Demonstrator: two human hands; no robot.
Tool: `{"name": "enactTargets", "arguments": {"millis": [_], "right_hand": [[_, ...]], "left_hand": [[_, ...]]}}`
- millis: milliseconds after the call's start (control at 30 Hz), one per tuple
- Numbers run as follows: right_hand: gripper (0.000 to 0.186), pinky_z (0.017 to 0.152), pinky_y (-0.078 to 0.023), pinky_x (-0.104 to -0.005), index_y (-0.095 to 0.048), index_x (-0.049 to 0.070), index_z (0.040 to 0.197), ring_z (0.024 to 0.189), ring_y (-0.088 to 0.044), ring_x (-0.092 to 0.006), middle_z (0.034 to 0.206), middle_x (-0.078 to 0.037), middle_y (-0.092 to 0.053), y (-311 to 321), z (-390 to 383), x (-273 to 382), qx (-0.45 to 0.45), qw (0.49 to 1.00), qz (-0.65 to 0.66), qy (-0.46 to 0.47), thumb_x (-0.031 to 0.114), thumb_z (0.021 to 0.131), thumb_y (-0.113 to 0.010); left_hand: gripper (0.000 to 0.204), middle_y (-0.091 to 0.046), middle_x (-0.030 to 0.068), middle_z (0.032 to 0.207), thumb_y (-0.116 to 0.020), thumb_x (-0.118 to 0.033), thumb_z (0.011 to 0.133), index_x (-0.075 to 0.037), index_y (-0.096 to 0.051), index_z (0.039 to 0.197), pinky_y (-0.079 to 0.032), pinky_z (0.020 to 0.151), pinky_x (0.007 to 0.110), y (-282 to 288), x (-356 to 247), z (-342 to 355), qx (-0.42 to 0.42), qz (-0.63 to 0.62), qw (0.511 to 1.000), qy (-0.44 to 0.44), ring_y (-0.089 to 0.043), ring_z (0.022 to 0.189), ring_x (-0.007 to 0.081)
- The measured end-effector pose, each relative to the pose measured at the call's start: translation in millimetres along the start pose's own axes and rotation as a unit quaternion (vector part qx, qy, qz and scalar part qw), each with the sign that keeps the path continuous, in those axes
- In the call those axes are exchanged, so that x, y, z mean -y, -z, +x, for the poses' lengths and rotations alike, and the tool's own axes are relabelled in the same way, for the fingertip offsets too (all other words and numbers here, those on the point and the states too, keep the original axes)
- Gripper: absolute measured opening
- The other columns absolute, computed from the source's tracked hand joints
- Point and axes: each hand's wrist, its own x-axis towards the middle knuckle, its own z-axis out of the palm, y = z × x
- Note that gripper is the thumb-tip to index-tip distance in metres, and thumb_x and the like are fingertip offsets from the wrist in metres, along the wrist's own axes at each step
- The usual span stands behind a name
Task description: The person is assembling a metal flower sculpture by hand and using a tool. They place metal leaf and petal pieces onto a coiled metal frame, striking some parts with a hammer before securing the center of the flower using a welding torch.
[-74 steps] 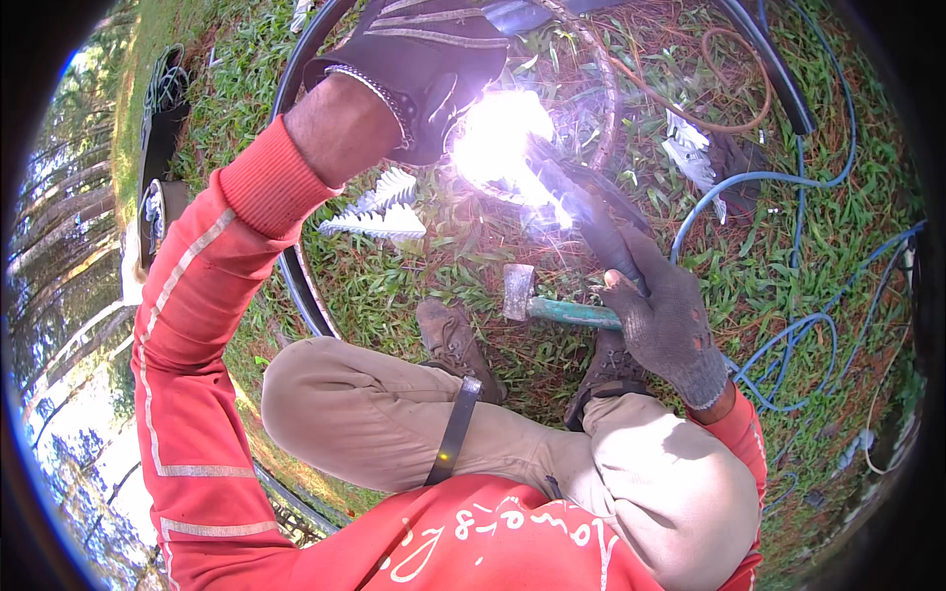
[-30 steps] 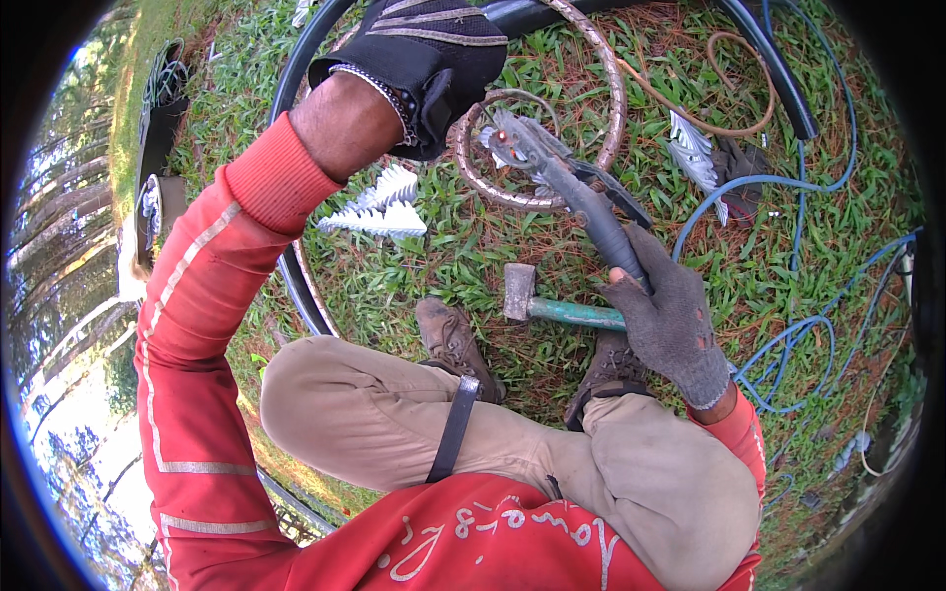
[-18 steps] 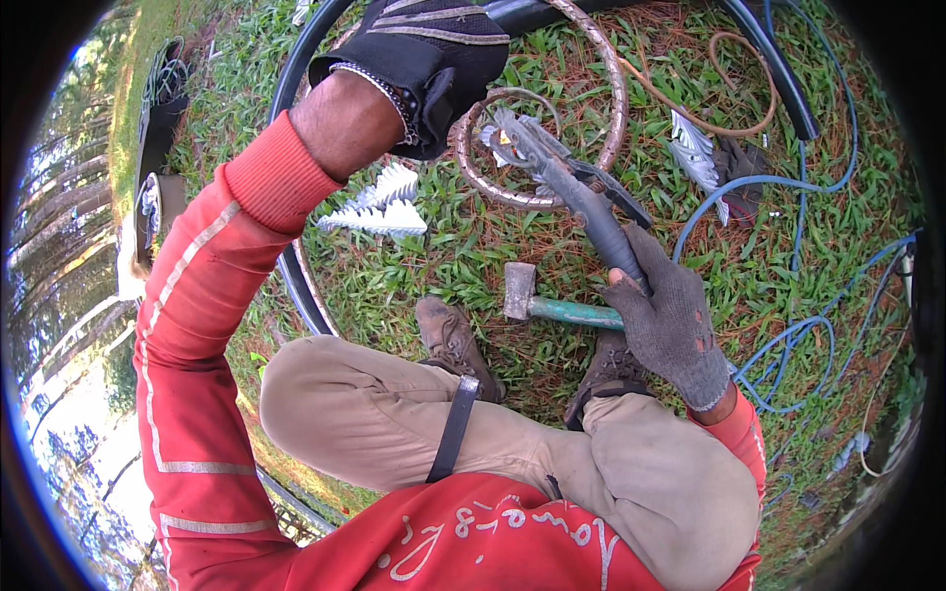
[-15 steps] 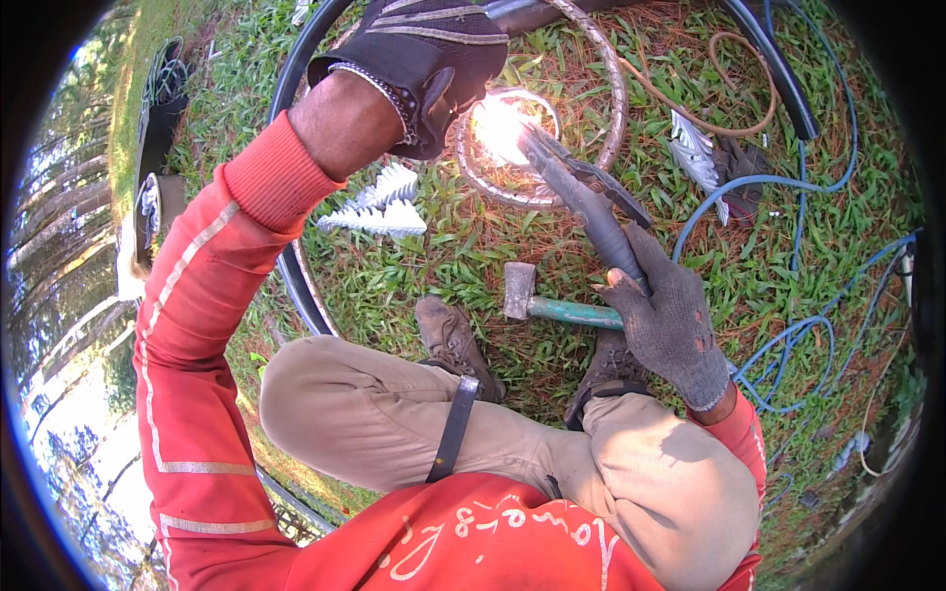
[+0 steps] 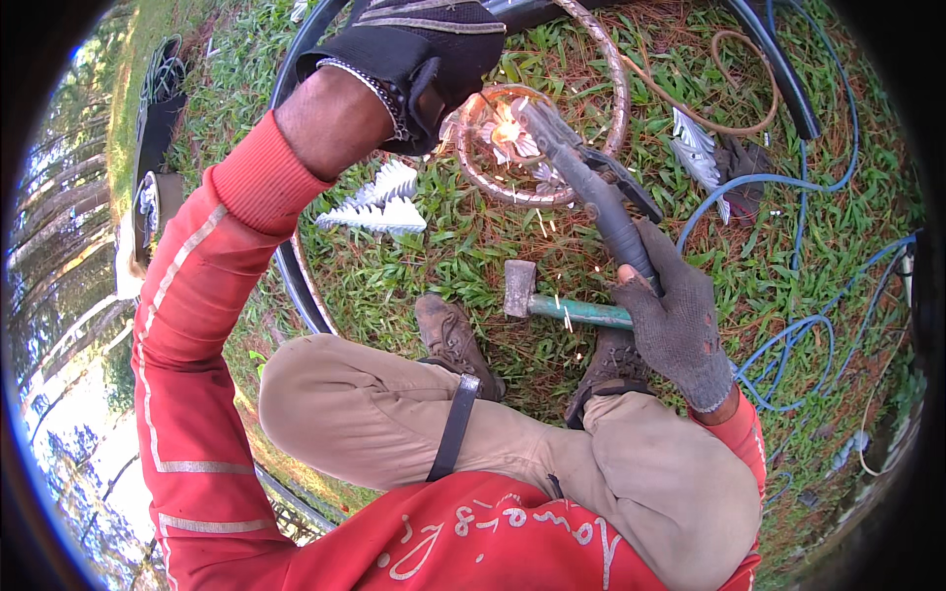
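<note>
My right hand (image 5: 680,320), in a grey knit glove, grips the dark handle of a welding electrode holder (image 5: 603,197). The holder's jaws point up and left toward an orange-hot spot on a silver leaf-shaped metal piece (image 5: 512,148). That piece lies inside the small coil of a metal scroll (image 5: 620,98). Just left of the coil, my left hand (image 5: 419,74) wears a black glove with light stripes. Its fingers curl closed; whatever they hold is hidden by the glove. Sparks fall through the air below the holder.
A hammer (image 5: 519,289) with a green handle lies between my boots. Silver metal leaves (image 5: 379,215) rest on the grass at left, another cluster (image 5: 695,153) at right. Blue cable (image 5: 803,184) loops along the right, beside a black curved bar (image 5: 783,79) and a brown curled rod (image 5: 729,126).
The bright white arc has died to a small orange glow, and sparks now scatter downward. The electrode holder and my right hand have shifted slightly right; my left hand moved slightly left.
</note>
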Motion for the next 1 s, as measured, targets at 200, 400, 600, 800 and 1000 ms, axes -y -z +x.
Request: {"name": "enactTargets", "arguments": {"millis": [200,400,600,800,1000], "right_hand": [[0.054,0.084,-0.061,-0.0532,-0.064,-0.002,0.150,0.100,-0.079,-0.0536,0.109,-0.032,-0.076,5.1,2.5,3.5,0.027,0.997,0.008,-0.069,0.019,0.102,-0.077],[0.055,0.085,-0.061,-0.0553,-0.065,-0.004,0.150,0.103,-0.078,-0.0553,0.113,-0.034,-0.077,-1.0,1.0,-1.1,0.028,0.998,-0.028,-0.049,0.022,0.103,-0.078],[0.055,0.085,-0.063,-0.0469,-0.064,-0.004,0.154,0.096,-0.085,-0.0383,0.106,-0.027,-0.081,-0.4,1.5,-4.8,0.037,0.998,-0.038,-0.045,0.027,0.110,-0.074],[0.056,0.084,-0.063,-0.0465,-0.064,-0.004,0.154,0.095,-0.086,-0.0374,0.103,-0.026,-0.081,0.3,2.1,-0.5,0.035,0.998,-0.047,-0.033,0.029,0.110,-0.073],[0.047,0.079,-0.059,-0.0553,-0.066,0.000,0.144,0.098,-0.076,-0.0561,0.105,-0.032,-0.076,0.4,5.8,9.1,0.042,0.997,-0.007,-0.058,0.021,0.104,-0.077]], "left_hand": [[0.013,-0.061,0.0100,0.081,-0.076,-0.018,0.076,-0.013,-0.064,0.079,-0.046,0.072,0.048,-2.4,-6.7,3.9,0.073,0.133,0.988,0.041,-0.063,0.078,0.0335],[0.012,-0.061,0.0115,0.077,-0.076,-0.017,0.076,-0.013,-0.065,0.076,-0.046,0.070,0.050,-6.3,-2.2,-1.4,-0.024,-0.006,1.000,-0.003,-0.063,0.074,0.0354],[0.013,-0.060,0.0120,0.076,-0.076,-0.018,0.077,-0.012,-0.064,0.076,-0.046,0.069,0.051,-11.3,-6.3,0.6,0.024,0.055,0.998,0.002,-0.063,0.074,0.0363],[0.015,-0.060,0.0126,0.074,-0.077,-0.020,0.077,-0.012,-0.065,0.073,-0.046,0.069,0.052,-10.3,-7.7,-0.2,0.054,0.070,0.996,0.021,-0.063,0.072,0.0366],[0.014,-0.060,0.0129,0.073,-0.077,-0.021,0.077,-0.013,-0.066,0.073,-0.046,0.068,0.053,-15.2,-5.9,-1.2,0.065,0.086,0.994,0.030,-0.063,0.070,0.0368]]}}
